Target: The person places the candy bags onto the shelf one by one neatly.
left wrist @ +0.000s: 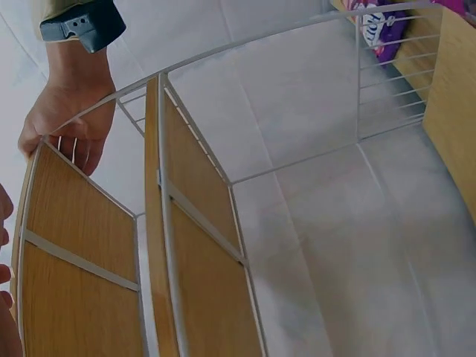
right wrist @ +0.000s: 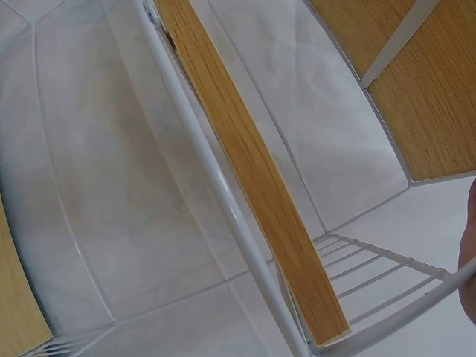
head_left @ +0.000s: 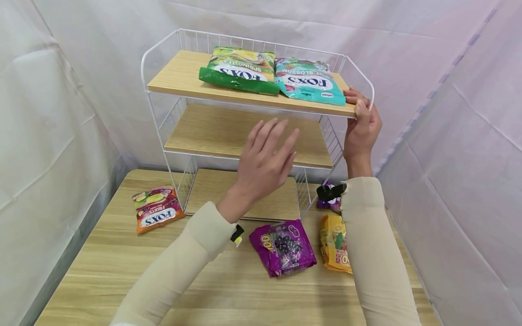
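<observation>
A white wire rack with three wooden shelves (head_left: 244, 129) stands on the table. My right hand (head_left: 364, 129) grips the right front corner of its top shelf, thumb in front; the left wrist view also shows this right hand (left wrist: 74, 123) at the shelf end. In front of the middle shelf, my left hand (head_left: 265, 158) is raised with fingers extended, holding nothing. On the top shelf lie a green Fox's candy bag (head_left: 242, 70) and, right beside it, a teal Fox's candy bag (head_left: 307, 81). The middle shelf bears nothing visible; the left hand partly hides the bottom one.
A red-orange Fox's candy bag (head_left: 157, 209) lies left of the rack. In front are a purple grape candy bag (head_left: 283, 248) and a yellow candy bag (head_left: 334, 244), partly behind the right sleeve. Another purple bag (head_left: 326, 203) sits behind the right wrist. White sheets surround the table.
</observation>
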`<state>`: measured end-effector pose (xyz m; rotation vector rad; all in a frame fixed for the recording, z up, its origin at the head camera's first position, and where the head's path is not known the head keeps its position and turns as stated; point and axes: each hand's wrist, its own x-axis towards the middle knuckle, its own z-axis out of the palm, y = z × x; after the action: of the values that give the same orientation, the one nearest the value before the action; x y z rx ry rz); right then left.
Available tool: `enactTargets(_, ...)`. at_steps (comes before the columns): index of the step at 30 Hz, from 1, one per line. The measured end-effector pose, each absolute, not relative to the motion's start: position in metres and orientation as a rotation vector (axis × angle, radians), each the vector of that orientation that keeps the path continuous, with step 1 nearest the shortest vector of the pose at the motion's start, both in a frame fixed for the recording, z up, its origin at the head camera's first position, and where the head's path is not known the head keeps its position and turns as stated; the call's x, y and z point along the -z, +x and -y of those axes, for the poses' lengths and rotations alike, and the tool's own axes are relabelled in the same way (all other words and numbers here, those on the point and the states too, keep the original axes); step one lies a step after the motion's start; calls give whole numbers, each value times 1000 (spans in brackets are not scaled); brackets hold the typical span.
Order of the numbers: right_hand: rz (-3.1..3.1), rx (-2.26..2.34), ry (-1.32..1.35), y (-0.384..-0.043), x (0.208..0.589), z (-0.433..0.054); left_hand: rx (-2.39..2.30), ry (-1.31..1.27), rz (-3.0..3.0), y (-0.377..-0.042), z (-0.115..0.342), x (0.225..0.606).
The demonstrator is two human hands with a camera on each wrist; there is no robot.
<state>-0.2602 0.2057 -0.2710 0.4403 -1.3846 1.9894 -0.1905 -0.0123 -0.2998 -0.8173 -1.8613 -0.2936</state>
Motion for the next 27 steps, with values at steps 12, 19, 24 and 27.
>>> enactTargets(12, 1326, -2034, 436, -261, 271, -205, 385, -718, 1904, -171, 54, 358)
enactTargets(19, 1348, -2017, 430, -262, 272, -207, 448, -663, 1967, -157, 75, 404)
enactTargets(24, 1365, -2011, 433, -263, 272, -206, 467, -575, 2036, -148, 90, 430)
enactTargets(27, 1361, -2009, 430, -262, 272, -206, 481, -525, 2072, -145, 99, 445)
